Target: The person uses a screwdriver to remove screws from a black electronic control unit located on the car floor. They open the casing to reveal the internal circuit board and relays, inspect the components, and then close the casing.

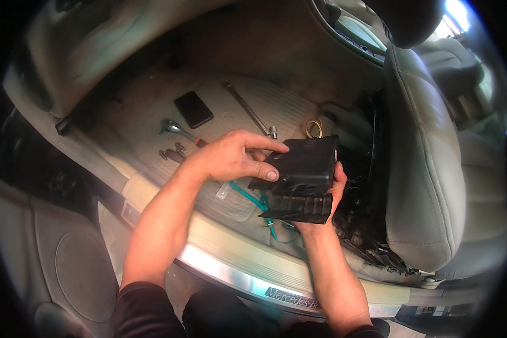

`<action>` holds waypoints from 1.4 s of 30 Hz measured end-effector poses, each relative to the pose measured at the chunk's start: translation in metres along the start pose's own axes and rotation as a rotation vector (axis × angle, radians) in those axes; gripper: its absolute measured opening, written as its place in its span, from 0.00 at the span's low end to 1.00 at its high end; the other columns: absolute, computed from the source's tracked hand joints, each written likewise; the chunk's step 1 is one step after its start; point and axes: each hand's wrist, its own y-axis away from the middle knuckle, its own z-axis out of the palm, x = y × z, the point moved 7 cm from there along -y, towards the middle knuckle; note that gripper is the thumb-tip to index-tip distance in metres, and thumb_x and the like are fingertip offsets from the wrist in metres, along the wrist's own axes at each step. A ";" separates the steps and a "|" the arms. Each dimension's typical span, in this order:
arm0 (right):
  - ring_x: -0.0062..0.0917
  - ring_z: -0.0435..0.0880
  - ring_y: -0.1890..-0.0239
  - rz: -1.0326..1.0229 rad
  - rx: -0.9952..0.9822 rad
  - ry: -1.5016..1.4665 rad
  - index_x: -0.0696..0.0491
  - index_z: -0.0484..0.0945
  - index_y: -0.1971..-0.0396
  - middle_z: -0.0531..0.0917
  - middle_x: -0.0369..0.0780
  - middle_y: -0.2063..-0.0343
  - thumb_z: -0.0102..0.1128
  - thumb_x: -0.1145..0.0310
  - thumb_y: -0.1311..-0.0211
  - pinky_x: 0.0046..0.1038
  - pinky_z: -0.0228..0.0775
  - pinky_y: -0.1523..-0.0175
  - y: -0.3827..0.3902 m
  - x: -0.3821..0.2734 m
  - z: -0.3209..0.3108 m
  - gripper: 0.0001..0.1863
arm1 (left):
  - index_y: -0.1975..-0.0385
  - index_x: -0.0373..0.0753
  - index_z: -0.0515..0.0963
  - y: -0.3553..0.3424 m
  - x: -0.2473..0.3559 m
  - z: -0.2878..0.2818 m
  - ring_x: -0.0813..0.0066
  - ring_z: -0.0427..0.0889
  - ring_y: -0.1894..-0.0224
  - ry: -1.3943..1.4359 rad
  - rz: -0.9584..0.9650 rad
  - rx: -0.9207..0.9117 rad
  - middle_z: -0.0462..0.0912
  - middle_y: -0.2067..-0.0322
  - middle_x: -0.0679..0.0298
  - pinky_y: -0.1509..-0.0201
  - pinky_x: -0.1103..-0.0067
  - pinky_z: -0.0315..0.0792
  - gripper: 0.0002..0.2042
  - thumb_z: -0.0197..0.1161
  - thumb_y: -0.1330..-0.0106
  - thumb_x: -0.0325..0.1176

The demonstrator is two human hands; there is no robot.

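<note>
You've got the black rectangular plastic module box [304, 172] up over the car's ribbed floor mat [152, 112], near its seat-side edge. Left hand [231, 155] fingers pinch its top-left corner; right hand [329, 194] fingers wrap underneath. Looks rigid, light-ish, prob. smooth. Grip the edges, not the finned connector end.

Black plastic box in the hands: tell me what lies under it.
Under the black plastic box, a teal wire runs across the floor mat toward the door sill. Whatever lies directly beneath is covered.
</note>
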 end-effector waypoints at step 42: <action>0.34 0.74 0.44 -0.016 0.473 0.296 0.54 0.70 0.43 0.76 0.41 0.48 0.40 0.85 0.58 0.43 0.68 0.38 -0.005 0.016 -0.069 0.35 | 0.46 0.29 0.79 -0.006 0.000 -0.013 0.72 0.82 0.49 0.199 0.187 0.265 0.85 0.50 0.56 0.42 0.75 0.74 0.20 0.62 0.40 0.20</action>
